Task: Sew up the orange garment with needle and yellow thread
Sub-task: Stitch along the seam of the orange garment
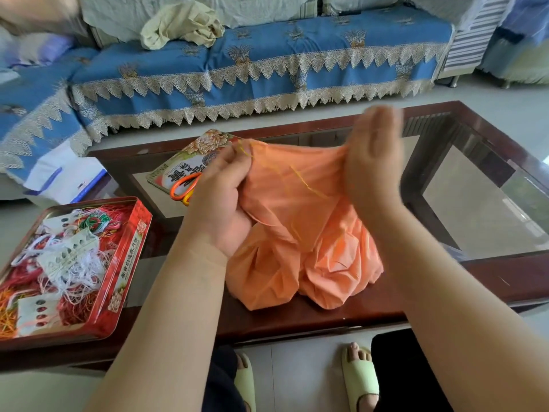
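Left hand (221,200) fingers bunched around crumpled orange cloth garment (297,221) above dark wooden glass-topped desk (475,209); right hand (372,162) fingers straight, blurred. Loose thin yellow thread (309,185) likely to tangle; needle unseen.

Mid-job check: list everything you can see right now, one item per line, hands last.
orange garment: one, orange, bunched on the table, top edge stretched between both hands
yellow thread: one strand, yellow, across the garment
scissors: one pair, orange handles, on the tin lid
tin lid: one, floral, behind the left hand
thread tin: one, red, left table edge, full of tangled threads
table: one, dark wood, glass top
sofa: blue cover, behind
slippers: two, pale green, below
left hand: grips garment
right hand: blurred, fingers straight, against the garment
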